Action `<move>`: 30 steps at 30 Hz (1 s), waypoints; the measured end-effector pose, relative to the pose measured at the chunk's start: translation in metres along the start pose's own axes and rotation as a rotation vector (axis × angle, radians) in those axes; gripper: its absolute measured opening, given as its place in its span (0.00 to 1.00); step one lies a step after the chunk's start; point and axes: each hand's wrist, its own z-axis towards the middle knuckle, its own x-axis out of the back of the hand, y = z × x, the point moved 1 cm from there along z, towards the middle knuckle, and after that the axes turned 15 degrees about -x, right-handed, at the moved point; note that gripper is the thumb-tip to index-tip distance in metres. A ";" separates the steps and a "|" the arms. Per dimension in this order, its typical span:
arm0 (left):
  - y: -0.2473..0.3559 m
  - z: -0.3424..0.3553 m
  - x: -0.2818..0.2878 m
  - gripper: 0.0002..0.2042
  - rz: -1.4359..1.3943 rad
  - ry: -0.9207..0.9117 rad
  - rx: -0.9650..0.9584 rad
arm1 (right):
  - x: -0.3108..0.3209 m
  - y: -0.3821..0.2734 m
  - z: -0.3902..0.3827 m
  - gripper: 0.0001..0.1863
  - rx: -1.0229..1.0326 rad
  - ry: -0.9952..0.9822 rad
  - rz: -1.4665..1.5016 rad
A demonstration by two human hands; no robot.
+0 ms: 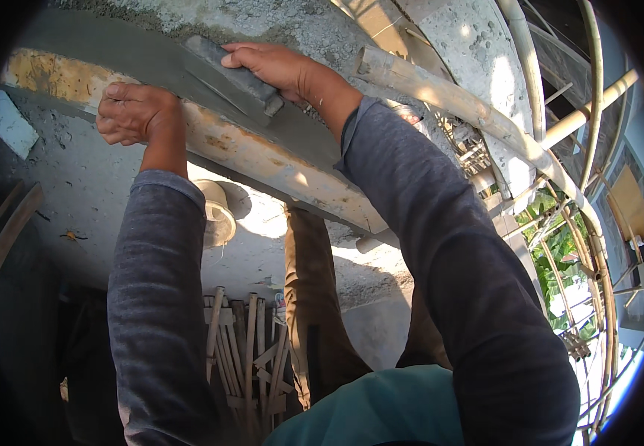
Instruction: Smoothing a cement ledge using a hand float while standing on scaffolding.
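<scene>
A long pale, stained wooden board (262, 152) runs diagonally along a strip of wet grey mortar (110, 44). My left hand (132, 111) has its fingers closed over the board's upper edge toward the left. My right hand (273, 68) grips a grey, mortar-coated rectangular float (214, 70), which lies on the mortar just above the board.
Bamboo poles (455, 104) form scaffolding along the right, with green leaves (548, 275) beyond. A bucket (216, 217) stands below the board. Loose wooden sticks (251, 349) are piled at the bottom, near my legs. A white offcut (10, 123) lies at far left.
</scene>
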 end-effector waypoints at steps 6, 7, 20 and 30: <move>-0.001 0.005 -0.003 0.27 0.047 0.026 -0.007 | 0.075 0.094 -0.053 0.35 -0.136 0.150 -0.134; -0.008 0.011 -0.004 0.25 0.057 0.112 -0.021 | 0.093 0.127 -0.065 0.35 -0.211 0.186 -0.155; -0.029 0.126 0.009 0.21 0.075 0.066 -0.265 | -0.010 0.008 -0.031 0.17 -0.054 -0.051 0.160; 0.005 0.120 -0.011 0.21 -0.020 0.121 -0.022 | -0.006 0.012 -0.019 0.16 -0.337 0.082 0.032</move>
